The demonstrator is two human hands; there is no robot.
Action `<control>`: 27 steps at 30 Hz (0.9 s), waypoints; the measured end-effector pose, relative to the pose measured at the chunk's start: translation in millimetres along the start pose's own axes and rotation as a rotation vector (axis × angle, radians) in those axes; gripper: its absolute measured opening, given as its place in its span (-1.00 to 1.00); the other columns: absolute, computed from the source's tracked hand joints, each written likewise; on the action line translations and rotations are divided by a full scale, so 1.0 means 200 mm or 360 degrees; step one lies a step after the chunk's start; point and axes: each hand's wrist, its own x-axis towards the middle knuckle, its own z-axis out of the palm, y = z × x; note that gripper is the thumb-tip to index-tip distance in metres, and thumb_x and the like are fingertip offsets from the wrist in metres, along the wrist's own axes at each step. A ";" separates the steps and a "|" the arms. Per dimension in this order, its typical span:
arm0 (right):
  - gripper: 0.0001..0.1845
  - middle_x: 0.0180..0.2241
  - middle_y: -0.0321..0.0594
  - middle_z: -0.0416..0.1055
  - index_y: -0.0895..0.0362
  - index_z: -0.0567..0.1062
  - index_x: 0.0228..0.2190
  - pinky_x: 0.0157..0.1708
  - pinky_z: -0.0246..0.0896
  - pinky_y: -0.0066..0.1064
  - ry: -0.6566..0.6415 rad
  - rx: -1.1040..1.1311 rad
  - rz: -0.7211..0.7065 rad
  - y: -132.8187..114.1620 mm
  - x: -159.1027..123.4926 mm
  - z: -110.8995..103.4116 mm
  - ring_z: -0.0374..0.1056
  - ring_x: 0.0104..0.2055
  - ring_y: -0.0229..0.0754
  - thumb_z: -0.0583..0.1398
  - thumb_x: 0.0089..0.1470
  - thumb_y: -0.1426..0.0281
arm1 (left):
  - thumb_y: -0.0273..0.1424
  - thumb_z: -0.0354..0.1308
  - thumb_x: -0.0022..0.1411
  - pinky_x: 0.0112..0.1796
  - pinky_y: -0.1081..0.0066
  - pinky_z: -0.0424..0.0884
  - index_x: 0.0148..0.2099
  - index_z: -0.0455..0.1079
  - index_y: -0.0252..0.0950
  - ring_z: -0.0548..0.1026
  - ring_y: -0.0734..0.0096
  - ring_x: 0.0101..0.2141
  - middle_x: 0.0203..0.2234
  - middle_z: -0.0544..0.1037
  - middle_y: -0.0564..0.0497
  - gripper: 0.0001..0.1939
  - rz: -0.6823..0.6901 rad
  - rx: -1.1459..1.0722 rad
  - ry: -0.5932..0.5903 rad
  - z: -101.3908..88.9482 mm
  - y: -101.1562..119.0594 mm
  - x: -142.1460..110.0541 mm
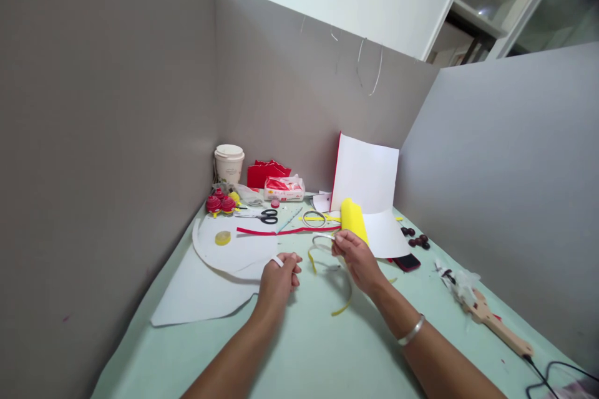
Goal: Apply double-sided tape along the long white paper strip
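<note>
My left hand rests on the pale green table with its fingers curled together; a small white piece sits on one finger, and I cannot make out what the fingertips hold. My right hand pinches the end of a thin yellow paper strip that curves down over the table, close to a thin white strip. A yellow roll of paper stands just behind the right hand. A silver bracelet circles my right wrist.
White paper sheets lie at the left. Black scissors, a red strip, a tape roll, red and yellow paper balls, a cup, a dark phone and a wooden glue gun surround the hands. Grey walls enclose the table.
</note>
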 end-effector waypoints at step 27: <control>-0.69 -0.01 -0.11 0.35 0.14 0.39 -0.02 -0.10 0.35 -0.16 -0.0254 -0.1969 -0.0156 0.15 0.90 0.21 0.37 -0.08 -0.11 0.15 0.23 0.29 | -0.07 0.22 -0.02 -0.56 0.46 -0.09 -0.61 0.36 -0.26 -0.02 0.53 -0.70 -0.80 0.02 0.23 -0.63 -0.0093 0.0217 0.0031 0.00 -0.04 -0.03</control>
